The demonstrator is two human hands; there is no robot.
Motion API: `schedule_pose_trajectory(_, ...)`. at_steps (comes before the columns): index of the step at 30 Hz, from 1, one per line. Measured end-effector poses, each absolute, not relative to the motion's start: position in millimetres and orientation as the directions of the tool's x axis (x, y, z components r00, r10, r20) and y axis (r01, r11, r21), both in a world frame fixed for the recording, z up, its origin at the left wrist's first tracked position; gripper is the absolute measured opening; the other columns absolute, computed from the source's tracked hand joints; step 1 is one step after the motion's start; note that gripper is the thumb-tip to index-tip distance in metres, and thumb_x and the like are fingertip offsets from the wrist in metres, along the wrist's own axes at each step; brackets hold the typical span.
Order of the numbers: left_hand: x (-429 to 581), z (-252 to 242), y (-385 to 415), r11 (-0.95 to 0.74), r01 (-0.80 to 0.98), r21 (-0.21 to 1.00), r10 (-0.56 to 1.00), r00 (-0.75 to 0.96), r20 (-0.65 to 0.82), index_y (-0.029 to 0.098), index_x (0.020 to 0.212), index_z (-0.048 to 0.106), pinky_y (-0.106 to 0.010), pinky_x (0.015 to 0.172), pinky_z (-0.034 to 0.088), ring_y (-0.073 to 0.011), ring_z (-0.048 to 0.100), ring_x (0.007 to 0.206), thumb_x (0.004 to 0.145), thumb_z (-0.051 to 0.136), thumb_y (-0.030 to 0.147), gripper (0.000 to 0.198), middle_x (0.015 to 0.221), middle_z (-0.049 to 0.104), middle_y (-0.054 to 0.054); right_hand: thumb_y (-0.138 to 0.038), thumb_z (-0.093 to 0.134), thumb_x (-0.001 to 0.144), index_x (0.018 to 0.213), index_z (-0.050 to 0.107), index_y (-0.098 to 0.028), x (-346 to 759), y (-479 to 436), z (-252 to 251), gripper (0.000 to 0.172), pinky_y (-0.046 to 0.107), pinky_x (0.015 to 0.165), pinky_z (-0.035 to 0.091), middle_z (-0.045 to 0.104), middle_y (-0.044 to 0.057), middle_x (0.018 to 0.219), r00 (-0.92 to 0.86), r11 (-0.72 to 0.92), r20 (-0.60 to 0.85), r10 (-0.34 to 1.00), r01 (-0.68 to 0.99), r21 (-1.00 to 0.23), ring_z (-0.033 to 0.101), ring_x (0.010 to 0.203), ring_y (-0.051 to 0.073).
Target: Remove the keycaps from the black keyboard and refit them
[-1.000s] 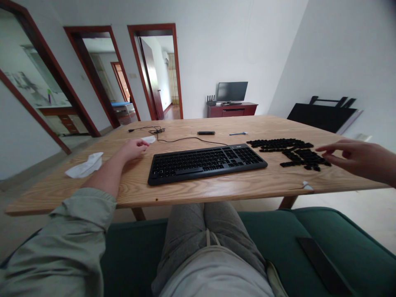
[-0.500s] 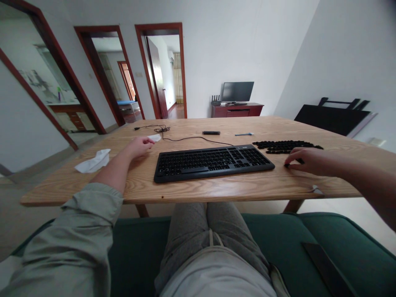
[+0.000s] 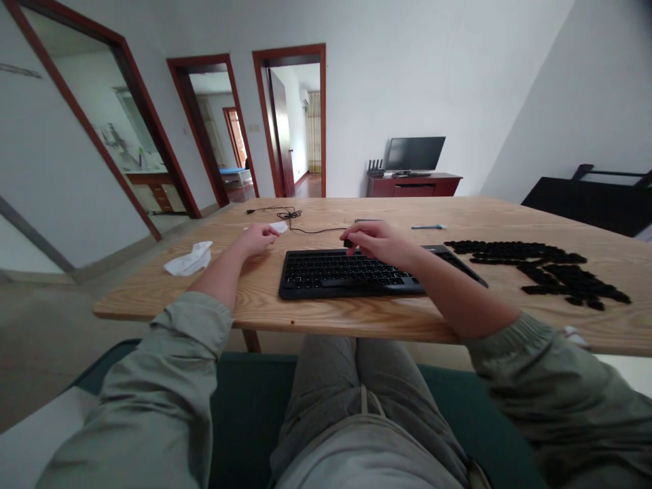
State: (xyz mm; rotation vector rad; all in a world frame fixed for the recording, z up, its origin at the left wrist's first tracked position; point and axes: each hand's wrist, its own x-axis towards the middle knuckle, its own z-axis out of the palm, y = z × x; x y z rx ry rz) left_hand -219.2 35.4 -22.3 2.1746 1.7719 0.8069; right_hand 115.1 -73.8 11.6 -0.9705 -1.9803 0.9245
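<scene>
My right hand (image 3: 379, 243) is over the black keyboard (image 3: 333, 288), a small black keycap (image 3: 348, 243) pinched between thumb and fingers. The keycap is above the upper rows, left of the keyboard's middle. My right forearm hides part of the keyboard's right side. Left of the keyboard, my left hand (image 3: 257, 239) rests on the wooden table, its fingers loosely bent and apart, with nothing visible in them. A white tissue (image 3: 279, 227) lies just beyond its fingertips; I cannot tell whether they touch. Loose black keycaps (image 3: 514, 251) lie in rows right of the keyboard, with another group (image 3: 573, 282) nearer me.
A crumpled tissue (image 3: 189, 259) lies on the table (image 3: 316, 318) at left. The keyboard cable (image 3: 289, 213) is looped behind my left hand. A thin blue tool (image 3: 428, 227) lies beyond the keyboard. A small pale item (image 3: 575, 336) sits at the right front edge.
My right hand has moved left from the table beside the keycaps to above the keyboard, carrying a keycap. My left hand stays beside the tissue. The view has turned slightly.
</scene>
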Motion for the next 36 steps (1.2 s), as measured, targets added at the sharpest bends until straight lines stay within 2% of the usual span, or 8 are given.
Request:
schedule_pose_trajectory(3,-219,-23,36,-0.271,0.828,0.491,0.948,0.142,0.284,0.015,0.096,0.076,-0.027,0.064,0.042,-0.0167,0.056,0.067,0.072,0.057,0.032,0.034,0.075,0.068,-0.003,-0.038,0.056,0.087,0.097,0.068,-0.015,91,-64,-1,0.028,0.022,0.045,0.022,0.063,0.002,0.071,-0.469,0.277,0.195,0.862,0.112,-0.954,0.034,0.048,0.007)
schedule_pose_trajectory(6,-218,-24,38,-0.279,0.824,0.493,0.946,0.148,0.288,0.015,0.096,0.075,-0.027,0.067,0.042,-0.0169,0.057,0.070,0.072,0.056,0.032,0.035,0.078,0.069,-0.004,-0.035,0.061,0.083,0.094,0.068,-0.014,87,-62,-6,0.024,0.023,0.044,0.018,0.062,0.003,0.071,-0.496,0.132,0.130,0.858,-0.033,-0.991,0.031,0.048,0.006)
schedule_pose_trajectory(12,-220,-26,41,-0.290,0.819,0.495,0.943,0.156,0.294,0.016,0.095,0.075,-0.027,0.065,0.041,-0.0160,0.056,0.067,0.072,0.056,0.033,0.035,0.075,0.067,-0.003,-0.024,0.069,0.071,0.098,0.071,-0.013,97,-66,-7,0.029,0.022,0.044,0.019,0.065,0.004,0.078,-0.517,0.067,0.106,0.850,-0.094,-0.993,0.031,0.049,0.005)
schedule_pose_trajectory(17,-219,-25,40,-0.272,0.816,0.510,0.950,0.143,0.278,0.016,0.096,0.076,-0.027,0.065,0.041,-0.0162,0.056,0.067,0.072,0.056,0.031,0.034,0.075,0.067,-0.003,-0.028,0.066,0.074,0.107,0.072,-0.014,95,-64,-11,0.036,0.022,0.046,0.021,0.063,0.001,0.074,-0.533,0.223,0.156,0.831,0.063,-0.973,0.032,0.050,0.005)
schedule_pose_trajectory(23,-216,-24,39,-0.290,0.815,0.502,0.946,0.163,0.281,0.015,0.094,0.076,-0.027,0.066,0.043,-0.0172,0.058,0.070,0.073,0.056,0.030,0.033,0.079,0.069,-0.004,-0.021,0.057,0.084,0.111,0.072,-0.016,62,-68,-19,0.031,0.023,0.057,0.035,0.065,0.000,0.078,-0.594,0.590,0.309,0.742,0.361,-0.722,0.045,0.059,0.009)
schedule_pose_trajectory(25,-217,-25,41,-0.294,0.813,0.502,0.944,0.165,0.286,0.015,0.095,0.076,-0.027,0.067,0.044,-0.0173,0.058,0.071,0.073,0.056,0.029,0.033,0.079,0.069,-0.004,-0.019,0.059,0.083,0.118,0.068,-0.016,49,-72,-22,0.036,0.023,0.059,0.037,0.066,0.000,0.080,-0.637,0.637,0.318,0.702,0.361,-0.681,0.049,0.061,0.009)
schedule_pose_trajectory(30,-218,-26,43,-0.293,0.822,0.489,0.946,0.173,0.275,0.015,0.099,0.075,-0.027,0.069,0.045,-0.0175,0.060,0.075,0.075,0.055,0.032,0.036,0.085,0.071,-0.005,-0.020,0.060,0.084,0.099,0.071,-0.015,34,-81,-25,0.019,0.023,0.063,0.041,0.068,0.001,0.078,-0.693,0.713,0.324,0.644,0.392,-0.581,0.056,0.066,0.010)
schedule_pose_trajectory(36,-217,-23,39,-0.291,0.822,0.489,0.947,0.176,0.267,0.015,0.099,0.075,-0.027,0.072,0.047,-0.0179,0.061,0.076,0.074,0.056,0.031,0.035,0.085,0.073,-0.006,-0.028,0.063,0.086,0.099,0.076,-0.017,33,-86,-28,0.021,0.025,0.065,0.042,0.073,0.004,0.085,-0.682,0.753,0.349,0.643,0.479,-0.452,0.059,0.067,0.012)
